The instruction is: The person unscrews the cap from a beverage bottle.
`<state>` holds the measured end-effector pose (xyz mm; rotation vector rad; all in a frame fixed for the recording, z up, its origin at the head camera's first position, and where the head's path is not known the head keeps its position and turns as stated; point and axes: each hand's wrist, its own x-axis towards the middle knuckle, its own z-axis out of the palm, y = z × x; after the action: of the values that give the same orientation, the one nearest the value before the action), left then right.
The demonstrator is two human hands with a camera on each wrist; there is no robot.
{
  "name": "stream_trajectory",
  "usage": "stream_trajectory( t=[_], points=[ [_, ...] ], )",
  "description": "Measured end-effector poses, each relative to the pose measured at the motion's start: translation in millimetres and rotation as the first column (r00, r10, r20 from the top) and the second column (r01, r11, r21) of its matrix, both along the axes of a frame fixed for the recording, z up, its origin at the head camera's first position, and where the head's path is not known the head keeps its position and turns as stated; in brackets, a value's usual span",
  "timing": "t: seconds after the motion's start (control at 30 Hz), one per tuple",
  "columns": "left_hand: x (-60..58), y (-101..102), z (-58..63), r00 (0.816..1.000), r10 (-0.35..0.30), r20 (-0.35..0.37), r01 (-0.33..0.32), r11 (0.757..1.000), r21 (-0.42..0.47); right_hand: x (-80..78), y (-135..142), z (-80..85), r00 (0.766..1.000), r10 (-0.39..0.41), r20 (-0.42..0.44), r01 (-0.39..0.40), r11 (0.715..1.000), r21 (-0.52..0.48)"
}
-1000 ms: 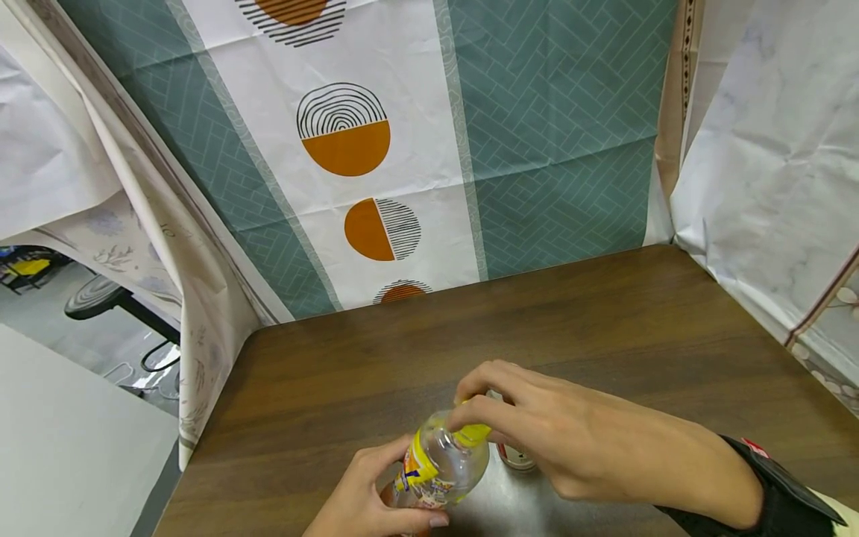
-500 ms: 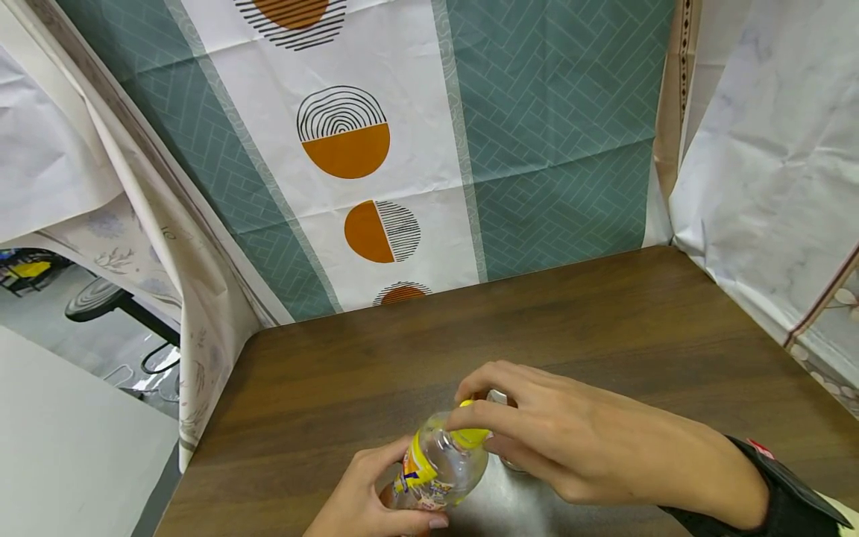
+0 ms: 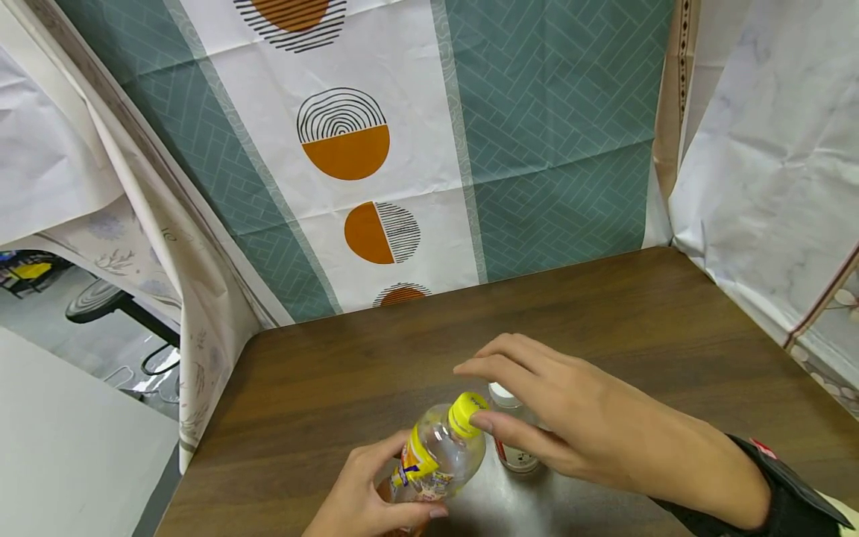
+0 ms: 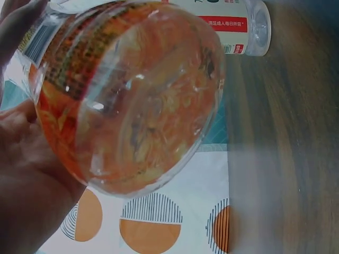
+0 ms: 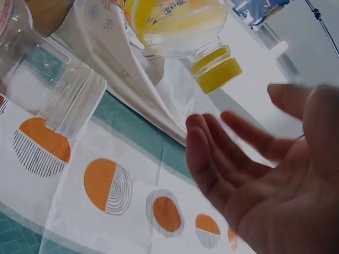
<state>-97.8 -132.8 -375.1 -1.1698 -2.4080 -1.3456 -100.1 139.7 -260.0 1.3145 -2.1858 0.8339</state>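
My left hand (image 3: 372, 488) grips a clear plastic drink bottle (image 3: 446, 451) round its labelled body and holds it tilted. The yellow cap (image 3: 467, 414) sits on the bottle's neck. In the left wrist view the bottle's clear base (image 4: 153, 106) faces the camera. My right hand (image 3: 570, 410) hovers beside the cap with its fingers apart and holds nothing; in the right wrist view a gap shows between the fingers (image 5: 204, 153) and the cap (image 5: 217, 70). Partly behind the right hand stands a clear jar (image 3: 517, 455) with a white lid (image 3: 503, 394).
Both hands are over a brown wooden table (image 3: 376, 365). A patterned cloth (image 3: 564, 149) hangs along its back edge, with pale sheets (image 3: 758, 186) at the right. Beyond a curtain (image 3: 208, 313) at the left are a white panel (image 3: 74, 425) and a black stand (image 3: 127, 302).
My right hand has let go of the yellow cap, spread its fingers and lifted slightly away. More of the jar shows now. The left hand keeps its grip on the bottle.
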Motion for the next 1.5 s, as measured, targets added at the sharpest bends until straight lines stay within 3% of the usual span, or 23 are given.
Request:
stream_trajectory(
  t=[0.1,0.27,0.37,0.6,0.8,0.93,1.17,1.23,1.37,1.43,1.5],
  points=[
    [-2.4,-3.4,-8.1,0.999,0.049,0.01,-0.049,0.999,-0.02,-1.5,-0.8,-1.2,0.998,-0.056,0.024,0.057,0.996,-0.065],
    [-2.9,-4.5,-10.8,0.994,0.105,0.039,-0.104,0.994,-0.022,-5.2,-2.5,-8.4,0.981,-0.138,0.133,0.153,0.982,-0.109],
    [-3.0,-3.3,-10.0,0.993,0.117,0.017,-0.116,0.993,-0.01,-7.1,-4.1,-13.3,0.956,-0.199,0.214,0.224,0.97,-0.098],
    [-2.1,-1.2,-8.8,0.984,0.176,0.013,-0.176,0.984,-0.022,-8.8,-10.2,-16.5,0.872,-0.308,0.379,0.336,0.942,-0.007],
    [-2.0,-0.1,-6.7,0.977,0.211,0.01,-0.21,0.976,-0.058,-8.2,-15.3,-17.0,0.848,-0.334,0.411,0.349,0.936,0.042],
    [-2.7,0.3,-7.0,0.97,0.242,-0.003,-0.241,0.965,-0.103,-8.6,-17.2,-19.7,0.857,-0.322,0.401,0.336,0.941,0.038],
    [-4.2,0.0,-8.6,0.964,0.265,-0.02,-0.265,0.955,-0.13,-11.0,-18.8,-27.6,0.917,-0.269,0.293,0.289,0.957,-0.025],
    [-2.0,2.5,-2.8,0.964,0.264,-0.025,-0.265,0.956,-0.126,-11.8,-18.8,-29.4,0.93,-0.252,0.268,0.273,0.961,-0.045],
    [3.1,8.8,12.5,0.969,0.243,-0.035,-0.245,0.964,-0.103,-12.1,-18.4,-30.6,0.94,-0.226,0.257,0.25,0.966,-0.066],
    [3.0,8.4,12.5,0.973,0.229,-0.031,-0.231,0.968,-0.098,-11.7,-17.8,-30.1,0.942,-0.214,0.257,0.239,0.969,-0.068],
    [0.1,5.1,4.6,0.975,0.221,-0.014,-0.221,0.97,-0.098,-10.9,-16.4,-28.9,0.945,-0.198,0.259,0.22,0.974,-0.06]
  ],
)
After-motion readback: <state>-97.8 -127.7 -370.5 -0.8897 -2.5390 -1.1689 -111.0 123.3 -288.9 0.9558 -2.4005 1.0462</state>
